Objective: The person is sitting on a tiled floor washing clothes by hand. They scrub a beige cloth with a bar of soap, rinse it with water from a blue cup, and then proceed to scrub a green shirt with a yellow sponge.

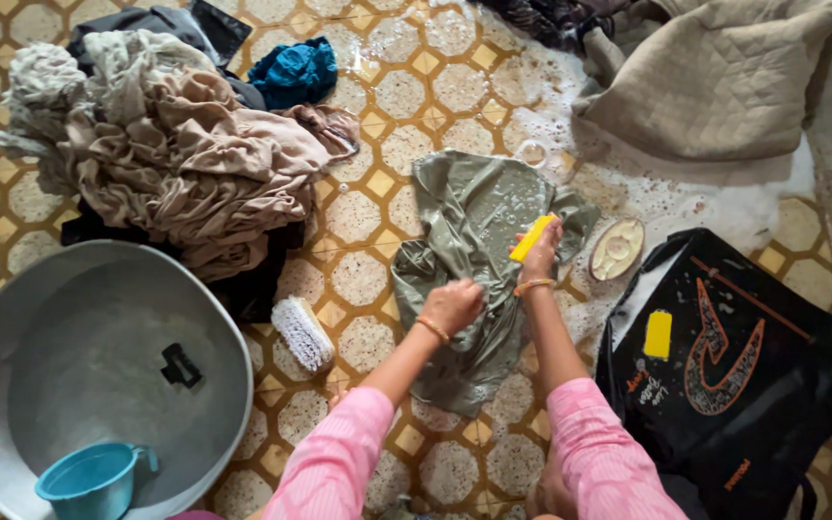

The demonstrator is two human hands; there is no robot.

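A wet grey-green garment (469, 241) lies spread on the tiled floor in front of me. My left hand (453, 305) is clenched, pressing down on the garment near its lower middle. My right hand (540, 252) grips a yellow soap bar (533, 237) and holds it against the cloth's right side. Both arms wear pink sleeves and a thin orange bangle at the wrist.
Large metal basin (12, 318) at lower left with a blue mug (93, 480) inside. White scrub brush (302, 333) beside it. Pile of beige clothes (170, 154) upper left, blue cloth (295, 72), soapy beige quilt (719, 77) upper right, soap dish (616, 248), black bag (753, 385) with a yellow bar (658, 334).
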